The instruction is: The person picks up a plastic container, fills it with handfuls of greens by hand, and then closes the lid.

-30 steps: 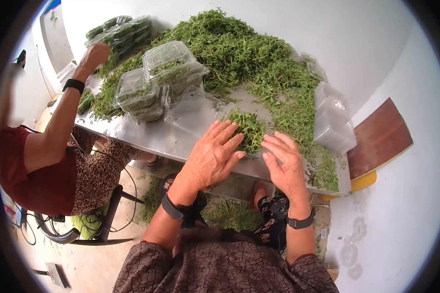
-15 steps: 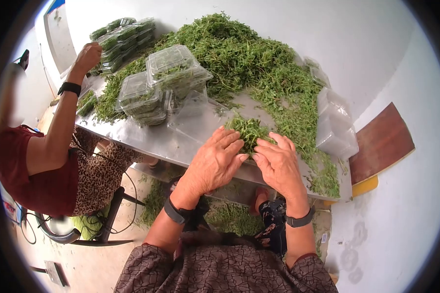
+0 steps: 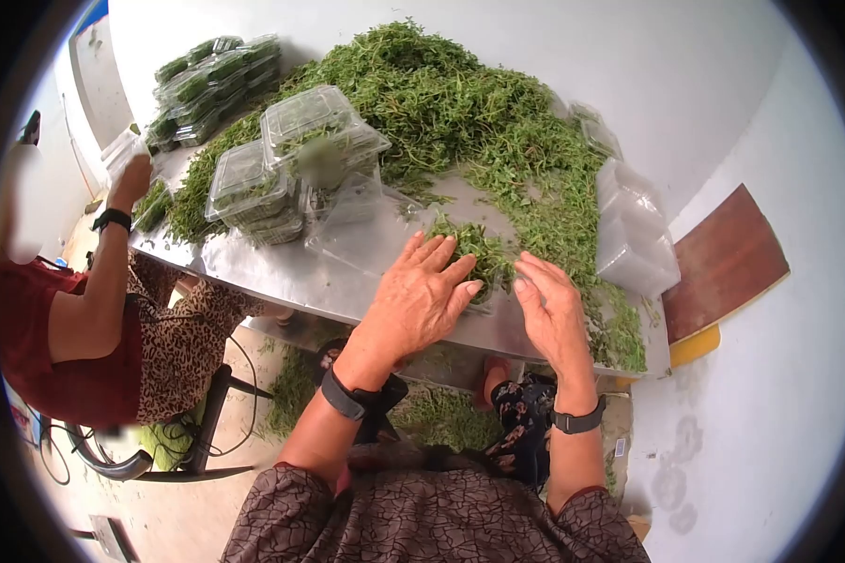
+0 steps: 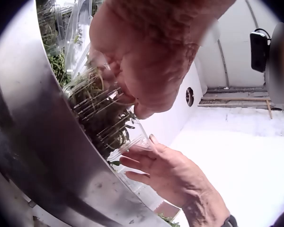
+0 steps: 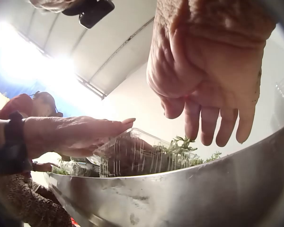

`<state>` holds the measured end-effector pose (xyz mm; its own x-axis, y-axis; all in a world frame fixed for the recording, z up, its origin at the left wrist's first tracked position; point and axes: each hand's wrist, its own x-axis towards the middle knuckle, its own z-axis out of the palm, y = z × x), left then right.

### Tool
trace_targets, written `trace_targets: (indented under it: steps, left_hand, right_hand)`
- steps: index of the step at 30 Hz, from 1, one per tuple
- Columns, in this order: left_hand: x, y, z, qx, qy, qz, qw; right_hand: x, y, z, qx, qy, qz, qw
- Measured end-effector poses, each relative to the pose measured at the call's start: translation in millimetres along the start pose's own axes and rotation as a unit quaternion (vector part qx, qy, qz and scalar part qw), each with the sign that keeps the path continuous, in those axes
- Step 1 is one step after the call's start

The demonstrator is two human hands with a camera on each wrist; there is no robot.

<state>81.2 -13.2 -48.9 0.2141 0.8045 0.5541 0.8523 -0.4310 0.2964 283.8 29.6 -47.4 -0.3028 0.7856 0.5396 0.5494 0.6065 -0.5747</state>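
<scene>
A clear ribbed plastic box (image 4: pixel 104 118) filled with green stems stands at the metal table's front edge, seen in the left wrist view. My left hand (image 3: pixel 415 302) lies over its left side, fingers spread and nearly straight, touching the greens (image 3: pixel 474 249). My right hand (image 3: pixel 556 314) is at the right of the box, fingers together and extended, holding nothing. In the right wrist view the box (image 5: pixel 132 153) shows under the left hand (image 5: pixel 75 135), and the right hand (image 5: pixel 213 80) hangs beside it with its fingers pointing down.
A large heap of greens (image 3: pixel 432 94) covers the back of the table (image 3: pixel 253 272). Filled clear boxes (image 3: pixel 253 183) are stacked at the left, nested empty ones (image 3: pixel 634 230) at the right. Another person (image 3: pixel 84 328) sits at the left by more filled boxes (image 3: pixel 221 80).
My hands closed in on the greens, then the right one moved back to the right, its fingers straighter. The other person's hand has come down from the far stack towards a clear container.
</scene>
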Motion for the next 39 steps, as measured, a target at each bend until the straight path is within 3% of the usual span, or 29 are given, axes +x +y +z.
trace_targets:
  steps: [9,11,15,17,25,29,31,33,35,39]
  left_hand:
    - [1,2,0,0.023,0.009,0.014,1.0]
    - [1,2,1,0.022,0.012,0.017,1.0]
    - [0,1,3,0.023,0.024,0.022,0.999]
    - [0,0,4,0.023,0.025,0.021,0.999]
    - [1,2,2,0.012,0.025,0.019,0.999]
    - [0,1,2,0.015,0.021,0.013,1.0]
    - [1,1,3,0.011,0.019,0.012,1.0]
    - [1,1,4,0.013,0.021,0.013,1.0]
    - [0,1,4,0.012,0.026,0.015,0.999]
    - [1,1,3,0.01,0.027,0.014,0.999]
  right_hand:
    - [6,-4,10,0.057,-0.005,-0.038,0.998]
    - [8,-7,12,-0.018,-0.019,-0.089,0.996]
    - [17,-12,16,-0.058,-0.021,-0.103,0.993]
    - [26,-11,18,-0.136,-0.041,-0.138,0.98]
    - [32,4,15,-0.082,-0.047,-0.127,0.987]
    - [42,9,-16,-0.083,-0.006,-0.039,0.996]
    - [49,18,-26,-0.082,-0.019,0.027,0.996]
    - [54,18,-35,-0.113,-0.029,0.012,0.993]
    - [57,17,-38,-0.179,-0.086,0.084,0.976]
    - [52,31,-30,-0.223,-0.109,0.066,0.967]
